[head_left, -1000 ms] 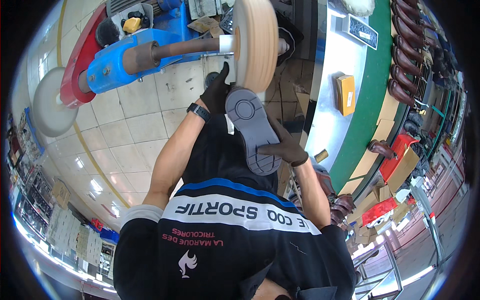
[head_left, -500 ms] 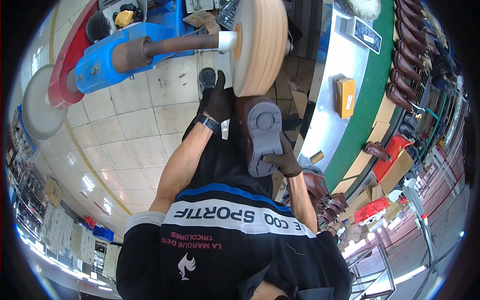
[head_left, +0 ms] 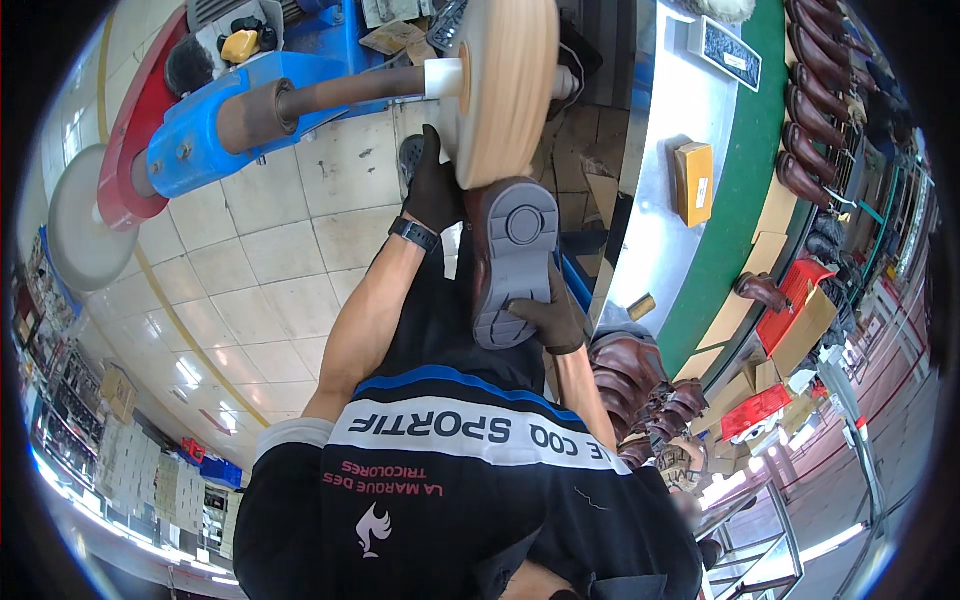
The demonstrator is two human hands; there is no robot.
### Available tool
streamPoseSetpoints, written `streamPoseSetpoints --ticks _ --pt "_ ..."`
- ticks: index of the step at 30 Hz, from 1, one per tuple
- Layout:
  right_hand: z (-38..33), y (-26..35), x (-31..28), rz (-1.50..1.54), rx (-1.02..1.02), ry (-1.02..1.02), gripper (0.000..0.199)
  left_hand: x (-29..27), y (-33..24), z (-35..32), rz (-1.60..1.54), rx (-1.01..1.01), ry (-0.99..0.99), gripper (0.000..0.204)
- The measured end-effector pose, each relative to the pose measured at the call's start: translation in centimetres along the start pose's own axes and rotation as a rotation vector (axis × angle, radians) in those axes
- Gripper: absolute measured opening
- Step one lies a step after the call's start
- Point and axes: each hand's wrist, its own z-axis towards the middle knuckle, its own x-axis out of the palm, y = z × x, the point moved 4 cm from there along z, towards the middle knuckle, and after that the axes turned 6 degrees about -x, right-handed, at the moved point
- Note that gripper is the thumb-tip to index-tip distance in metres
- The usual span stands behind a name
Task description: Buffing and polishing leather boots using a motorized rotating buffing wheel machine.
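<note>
A brown leather shoe (head_left: 482,250) is held sole up, its dark grey sole (head_left: 522,262) facing me. Its far end meets the lower rim of a large pale buffing wheel (head_left: 508,100), whose streaked surface looks like it is spinning. My right hand (head_left: 556,316), in a dark glove, grips the near end from the right, thumb across the sole. On the left side, my gloved left hand (head_left: 436,192) is at the shoe's upper near the wheel. Its thumb points up, and its other fingers are hidden behind the shoe.
A blue machine housing (head_left: 240,110) with a shaft (head_left: 350,92) carries the wheel; a second pale disc (head_left: 88,218) is at far left. On the right, a metal bench (head_left: 655,200) bears a yellow box (head_left: 693,184). Brown shoes (head_left: 625,375) stand close by my right forearm.
The view has shifted, so the wheel and the shoe appear slightly further left. The shoe remains at the wheel's lower rim, and my right thumb lies further across the sole.
</note>
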Motion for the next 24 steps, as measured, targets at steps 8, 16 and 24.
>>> streamPoseSetpoints --ticks 8,16,24 --pt "-0.2 -0.6 2.3 0.031 -0.045 -0.07 0.083 -0.4 -1.1 0.8 0.106 0.114 -0.058 0.097" --pt "0.7 -4.2 4.4 0.338 -0.095 -0.169 0.071 -1.9 -1.0 3.0 0.048 0.087 -0.073 0.076" --pt "-1.7 -2.4 3.1 0.226 -0.018 -0.06 0.076 -2.9 0.5 3.1 0.997 0.386 -0.055 0.048"
